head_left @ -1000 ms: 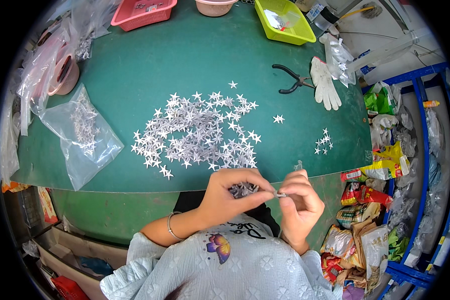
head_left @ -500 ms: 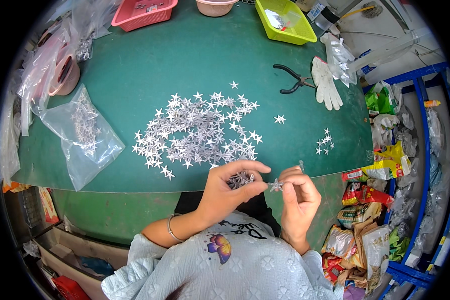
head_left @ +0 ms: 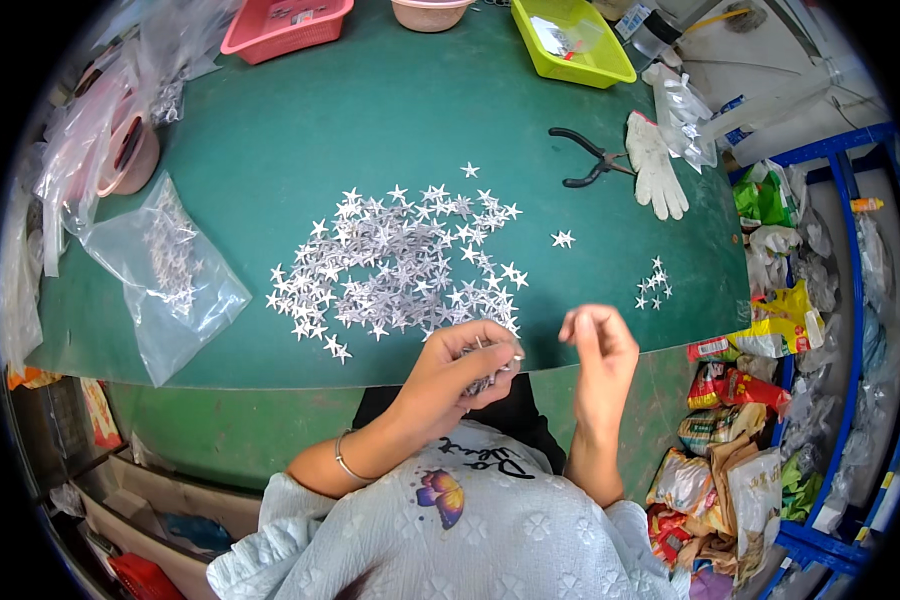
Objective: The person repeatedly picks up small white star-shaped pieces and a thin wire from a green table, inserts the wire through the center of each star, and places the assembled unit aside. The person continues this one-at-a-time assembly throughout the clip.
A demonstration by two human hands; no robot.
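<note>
My left hand is curled around a handful of small silver starfish-shaped pieces, partly hidden by the thumb and fingers. It sits at the table's near edge, just below a spread pile of the same starfish pieces. To its right and apart from it, my right hand is raised over the edge with fingers bent and the thumb against them. Whatever the right fingertips hold, if anything, cannot be made out. A lone starfish piece and a small cluster of starfish pieces lie farther right.
A clear plastic bag of starfish pieces lies left of the pile. Black-handled pliers and a white glove are at the right. Along the far side stand a pink basket and a yellow-green basket.
My right hand has moved away from my left hand, slightly up; the starfish piece at its fingertips no longer shows. My left fingers have closed further over the handful.
</note>
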